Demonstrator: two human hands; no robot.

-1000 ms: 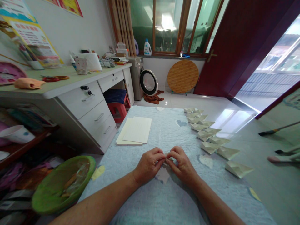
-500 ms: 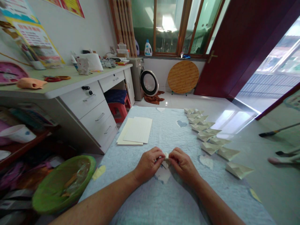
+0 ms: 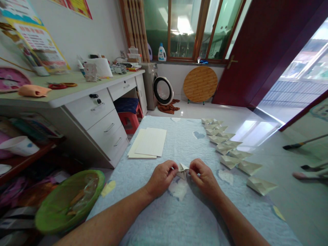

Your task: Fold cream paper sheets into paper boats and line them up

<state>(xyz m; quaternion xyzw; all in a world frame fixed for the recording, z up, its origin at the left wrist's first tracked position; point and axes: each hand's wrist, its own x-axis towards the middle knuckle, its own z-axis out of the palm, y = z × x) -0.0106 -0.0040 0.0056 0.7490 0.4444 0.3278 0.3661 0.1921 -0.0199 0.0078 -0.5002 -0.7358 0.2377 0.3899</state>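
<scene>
Between my two hands is a small folded paper boat [image 3: 182, 171] of cream paper, with a raised point in its middle. My left hand [image 3: 163, 176] is closed, pinching the boat's left end between thumb and fingers. At the opposite end, my right hand [image 3: 202, 176] pinches the right tip the same way. Several finished-looking paper boats [image 3: 253, 167] stand in rows along the right side of the cloth. Left of centre lies a stack of cream paper sheets [image 3: 151, 142], beyond my left hand.
A pale blue quilted cloth [image 3: 153, 218] covers the table. On the left are a white desk [image 3: 102, 112] with drawers and a green basket [image 3: 51, 218] with a plastic bag inside. A red stool [image 3: 130, 118] stands under the desk.
My hands have drawn slightly apart, my right hand a little to the right. More of the paper boat shows between them, and its middle point now stands up.
</scene>
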